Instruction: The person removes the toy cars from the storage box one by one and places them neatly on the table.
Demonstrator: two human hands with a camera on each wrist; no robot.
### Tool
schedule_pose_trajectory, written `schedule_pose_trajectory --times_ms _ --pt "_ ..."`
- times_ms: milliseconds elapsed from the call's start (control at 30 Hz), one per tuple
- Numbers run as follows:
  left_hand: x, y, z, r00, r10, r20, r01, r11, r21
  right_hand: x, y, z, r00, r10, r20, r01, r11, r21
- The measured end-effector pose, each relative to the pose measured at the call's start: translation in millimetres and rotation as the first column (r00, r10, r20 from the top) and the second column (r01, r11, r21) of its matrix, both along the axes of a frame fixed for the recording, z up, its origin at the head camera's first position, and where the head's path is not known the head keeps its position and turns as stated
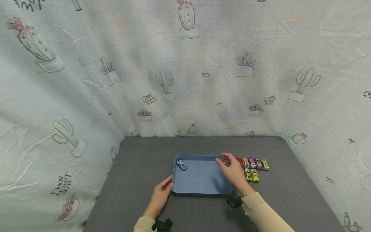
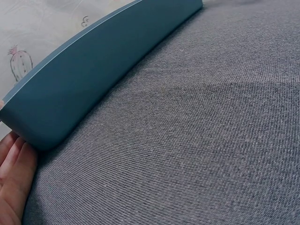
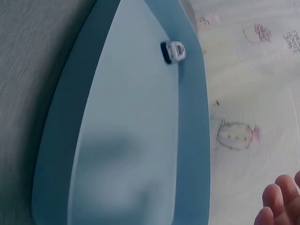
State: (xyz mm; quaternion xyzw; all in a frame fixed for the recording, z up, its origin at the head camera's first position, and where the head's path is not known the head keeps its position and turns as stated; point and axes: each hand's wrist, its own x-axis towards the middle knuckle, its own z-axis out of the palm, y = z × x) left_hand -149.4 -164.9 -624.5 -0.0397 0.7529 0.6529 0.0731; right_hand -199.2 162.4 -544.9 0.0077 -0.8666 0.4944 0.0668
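Observation:
A shallow blue tray (image 1: 203, 190) lies on the grey table. One white and blue toy car (image 1: 182, 165) sits inside it near the far left corner; the right wrist view shows this small car (image 3: 173, 51) too. My left hand (image 1: 160, 195) holds the tray's left edge near the front corner, and in the left wrist view its fingers (image 2: 18, 168) touch the outer wall. Over the tray's right side hovers my right hand (image 1: 233, 170), fingers loosely bent and apart, with nothing in it. It partly hides the toy cars (image 1: 252, 163) beyond it.
Several colourful toy cars stand in two rows beside the tray's right side, including a yellow car (image 1: 255, 176) and a green car (image 1: 264, 164). A pale curtain (image 1: 203, 96) with cactus drawings encloses the grey table (image 1: 139, 161) at the back and sides.

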Motion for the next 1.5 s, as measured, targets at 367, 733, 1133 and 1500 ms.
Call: schedule_pose_trajectory --times_ms 367,733,1133,1500 --pt "-0.7 -2 -0.7 1.0 0.013 0.014 -0.013 1.0 -0.003 -10.2 -50 -11.7 0.994 0.093 0.06 -0.087 0.991 -0.097" --pt "-1.3 -3 -1.8 1.0 0.02 0.015 -0.02 1.0 0.014 -19.3 -105 -34.4 0.969 0.126 0.211 -0.109 0.99 -0.089" --pt "-2.1 -5 -2.9 1.0 -0.003 0.019 0.002 0.999 0.051 -29.7 -149 -40.2 0.958 0.169 0.234 -0.14 0.981 -0.135" --pt "-2.7 -2 -2.7 0.999 -0.035 0.019 0.033 0.993 0.115 -35.4 -159 -69.1 0.979 0.123 0.165 -0.099 0.985 -0.142"
